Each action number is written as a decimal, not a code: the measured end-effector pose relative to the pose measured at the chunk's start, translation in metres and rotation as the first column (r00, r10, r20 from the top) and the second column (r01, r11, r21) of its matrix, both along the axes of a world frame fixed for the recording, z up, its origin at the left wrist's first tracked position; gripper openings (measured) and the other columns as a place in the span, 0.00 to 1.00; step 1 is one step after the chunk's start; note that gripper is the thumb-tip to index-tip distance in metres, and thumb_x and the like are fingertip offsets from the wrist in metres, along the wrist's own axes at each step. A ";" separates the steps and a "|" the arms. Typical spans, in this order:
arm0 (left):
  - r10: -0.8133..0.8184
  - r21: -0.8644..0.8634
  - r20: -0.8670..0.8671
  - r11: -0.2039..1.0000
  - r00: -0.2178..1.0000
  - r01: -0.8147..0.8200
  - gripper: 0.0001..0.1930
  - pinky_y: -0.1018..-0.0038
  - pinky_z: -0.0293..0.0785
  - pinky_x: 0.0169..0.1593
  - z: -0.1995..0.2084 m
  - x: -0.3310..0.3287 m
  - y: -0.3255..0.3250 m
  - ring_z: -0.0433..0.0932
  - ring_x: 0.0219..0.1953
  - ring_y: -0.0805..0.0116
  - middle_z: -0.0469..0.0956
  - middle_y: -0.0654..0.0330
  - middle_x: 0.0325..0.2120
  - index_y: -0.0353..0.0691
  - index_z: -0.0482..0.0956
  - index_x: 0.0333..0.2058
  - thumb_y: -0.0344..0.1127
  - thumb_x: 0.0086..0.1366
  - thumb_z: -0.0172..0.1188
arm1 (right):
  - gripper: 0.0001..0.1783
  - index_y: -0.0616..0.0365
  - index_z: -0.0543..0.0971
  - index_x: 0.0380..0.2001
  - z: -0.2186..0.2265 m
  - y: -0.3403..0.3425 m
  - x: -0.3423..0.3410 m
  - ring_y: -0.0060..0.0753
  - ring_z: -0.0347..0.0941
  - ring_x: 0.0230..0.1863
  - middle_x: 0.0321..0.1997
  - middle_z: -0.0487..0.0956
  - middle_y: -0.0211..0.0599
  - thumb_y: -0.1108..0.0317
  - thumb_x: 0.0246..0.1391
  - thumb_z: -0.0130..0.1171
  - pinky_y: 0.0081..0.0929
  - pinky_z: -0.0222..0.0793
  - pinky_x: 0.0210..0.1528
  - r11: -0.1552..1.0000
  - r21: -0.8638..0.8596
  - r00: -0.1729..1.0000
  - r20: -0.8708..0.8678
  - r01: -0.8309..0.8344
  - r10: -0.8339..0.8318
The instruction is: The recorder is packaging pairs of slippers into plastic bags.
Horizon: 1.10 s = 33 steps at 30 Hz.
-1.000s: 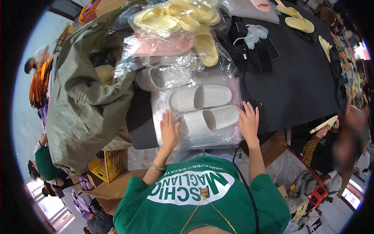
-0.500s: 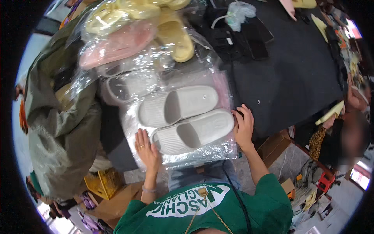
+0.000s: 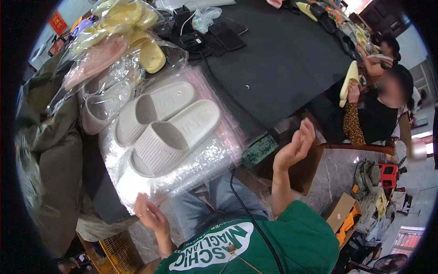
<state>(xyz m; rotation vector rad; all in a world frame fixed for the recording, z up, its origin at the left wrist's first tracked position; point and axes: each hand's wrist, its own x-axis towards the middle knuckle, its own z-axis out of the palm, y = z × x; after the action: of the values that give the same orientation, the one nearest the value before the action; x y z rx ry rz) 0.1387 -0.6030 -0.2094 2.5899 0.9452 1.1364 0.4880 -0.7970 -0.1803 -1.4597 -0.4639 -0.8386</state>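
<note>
Two light grey slide sandals lie side by side on a stack of clear plastic bags (image 3: 219,153) at the table's near edge. The nearer slide (image 3: 200,124) points its toe opening to the lower left; the farther slide (image 3: 169,100) rests right beside it. Just below the stack's near left corner hovers my left hand (image 3: 153,218), empty, its fingers apart and slightly blurred. My right hand (image 3: 294,147) is raised off to the right, apart from the slides, with loosely bent fingers and nothing held.
Bagged yellow and pink slides (image 3: 98,57) pile up at the far left, by another bagged grey slide (image 3: 108,106). A phone (image 3: 227,36), cables and a black adapter lie on the black tabletop (image 3: 278,55). At right, a co-worker holds a yellow slide (image 3: 349,82). A yellow crate (image 3: 109,251) stands lower left.
Both hands have come away from the slides and bag stack; the right one has lifted to the right. The view has swung, so the slides appear farther left.
</note>
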 end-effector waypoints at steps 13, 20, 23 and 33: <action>0.154 -0.705 -0.549 0.443 0.821 -0.554 0.20 0.59 0.63 0.57 -0.279 -0.096 -0.050 0.67 0.55 0.46 0.69 0.43 0.53 0.39 0.73 0.52 0.40 0.64 0.49 | 0.23 0.65 0.76 0.42 -0.346 -0.142 -0.087 0.59 0.70 0.48 0.47 0.74 0.60 0.55 0.60 0.44 0.47 0.65 0.51 -0.118 -0.647 0.649 -0.761 -0.754 0.023; 0.043 -0.719 -0.464 0.565 0.885 -0.405 0.21 0.59 0.63 0.57 -0.319 0.001 0.064 0.67 0.56 0.46 0.69 0.44 0.54 0.39 0.71 0.53 0.41 0.64 0.48 | 0.24 0.65 0.76 0.43 -0.350 -0.030 -0.022 0.59 0.70 0.49 0.47 0.74 0.60 0.54 0.60 0.43 0.47 0.65 0.51 -0.022 -0.659 0.659 -0.752 -0.752 -0.030; -0.024 -0.723 -0.426 0.610 0.904 -0.325 0.22 0.59 0.63 0.58 -0.335 0.047 0.125 0.67 0.56 0.47 0.68 0.44 0.54 0.39 0.71 0.54 0.42 0.64 0.48 | 0.24 0.65 0.76 0.43 -0.339 0.031 0.014 0.60 0.70 0.49 0.48 0.74 0.60 0.54 0.60 0.43 0.47 0.65 0.52 0.026 -0.665 0.662 -0.746 -0.746 -0.066; -0.167 -0.676 -0.343 0.728 0.924 -0.119 0.24 0.59 0.62 0.58 -0.303 0.122 0.222 0.67 0.57 0.48 0.68 0.46 0.55 0.40 0.69 0.55 0.44 0.64 0.46 | 0.25 0.65 0.75 0.44 -0.279 0.138 0.070 0.60 0.69 0.50 0.49 0.73 0.60 0.53 0.60 0.43 0.47 0.64 0.53 0.146 -0.653 0.645 -0.757 -0.743 -0.106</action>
<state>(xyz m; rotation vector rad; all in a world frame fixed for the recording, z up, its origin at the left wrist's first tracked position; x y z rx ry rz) 0.2603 -0.3808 -0.5125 2.1793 1.1249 0.1552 0.5579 -0.6588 -0.4595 -2.5208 -0.8076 0.7055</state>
